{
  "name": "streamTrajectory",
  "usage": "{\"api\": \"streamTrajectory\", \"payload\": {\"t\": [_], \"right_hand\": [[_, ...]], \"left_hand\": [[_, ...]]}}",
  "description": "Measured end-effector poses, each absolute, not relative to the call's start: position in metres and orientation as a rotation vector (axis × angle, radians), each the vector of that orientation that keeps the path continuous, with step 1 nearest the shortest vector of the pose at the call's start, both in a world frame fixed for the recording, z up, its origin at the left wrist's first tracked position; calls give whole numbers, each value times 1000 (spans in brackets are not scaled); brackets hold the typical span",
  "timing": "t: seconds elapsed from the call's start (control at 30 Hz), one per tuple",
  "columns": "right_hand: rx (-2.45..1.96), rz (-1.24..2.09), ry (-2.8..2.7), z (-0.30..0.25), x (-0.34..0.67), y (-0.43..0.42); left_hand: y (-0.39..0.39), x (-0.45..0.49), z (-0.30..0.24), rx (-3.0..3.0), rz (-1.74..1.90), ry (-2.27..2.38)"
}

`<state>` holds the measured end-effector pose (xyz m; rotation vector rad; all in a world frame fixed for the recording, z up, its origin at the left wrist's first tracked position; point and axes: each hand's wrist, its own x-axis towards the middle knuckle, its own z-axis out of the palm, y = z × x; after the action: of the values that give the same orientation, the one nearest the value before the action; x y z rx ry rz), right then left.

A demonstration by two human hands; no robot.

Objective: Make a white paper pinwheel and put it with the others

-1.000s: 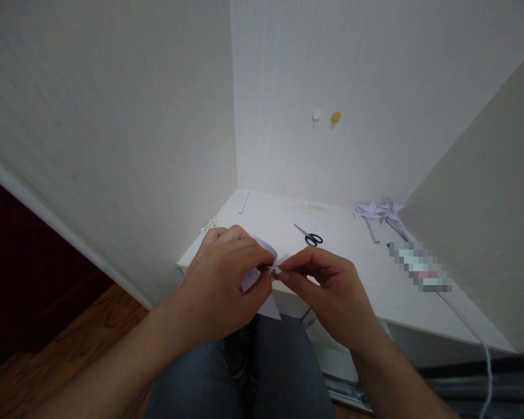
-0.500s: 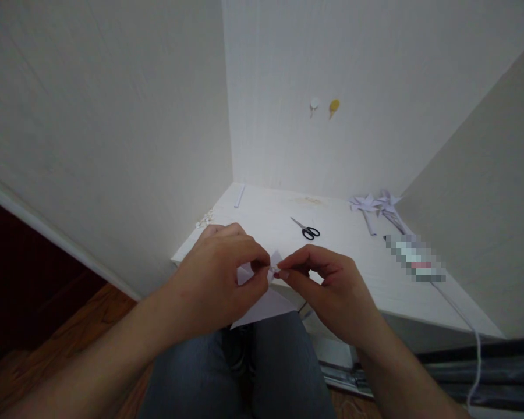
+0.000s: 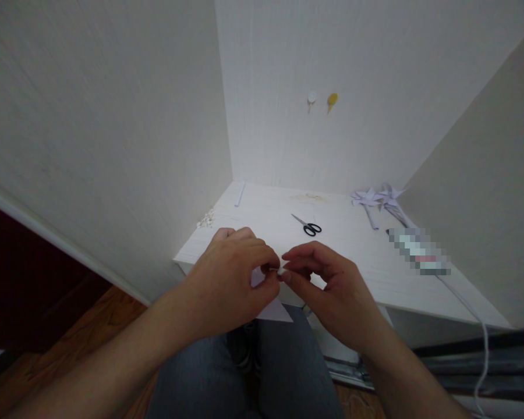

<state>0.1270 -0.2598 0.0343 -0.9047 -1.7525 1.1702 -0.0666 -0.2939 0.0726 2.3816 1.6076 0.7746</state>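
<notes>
My left hand (image 3: 229, 279) and my right hand (image 3: 327, 288) meet in front of the white table's near edge (image 3: 227, 265), above my lap. Both pinch a small folded piece of white paper (image 3: 273, 305); only its lower pointed corner and a sliver between the fingertips show. The left fingers curl over most of the paper. The right thumb and forefinger press together on a tiny fold at the paper's top.
Black-handled scissors (image 3: 308, 226) lie mid-table. Several white paper pinwheels on sticks (image 3: 378, 201) rest at the back right. A paper strip (image 3: 240, 195) and small white bits (image 3: 206, 220) lie at the left edge. A white cord (image 3: 471, 308) trails off the right side.
The hands have closed tighter over the paper, so less of it shows, and the fingertips have shifted slightly on the fold. The view has tilted a little.
</notes>
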Motion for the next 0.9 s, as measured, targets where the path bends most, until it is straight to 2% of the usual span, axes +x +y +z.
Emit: {"api": "streamTrajectory", "payload": {"t": [0.37, 0.7, 0.9], "right_hand": [[-1011, 1162, -1773, 20, 124, -260], [-1021, 1289, -1667, 10, 127, -258], [-998, 1278, -1479, -16, 122, -258]], "left_hand": [[-292, -65, 64, 2375, 643, 1552], [-283, -66, 51, 2395, 554, 1472], [-278, -57, 35, 2335, 747, 1699]]}}
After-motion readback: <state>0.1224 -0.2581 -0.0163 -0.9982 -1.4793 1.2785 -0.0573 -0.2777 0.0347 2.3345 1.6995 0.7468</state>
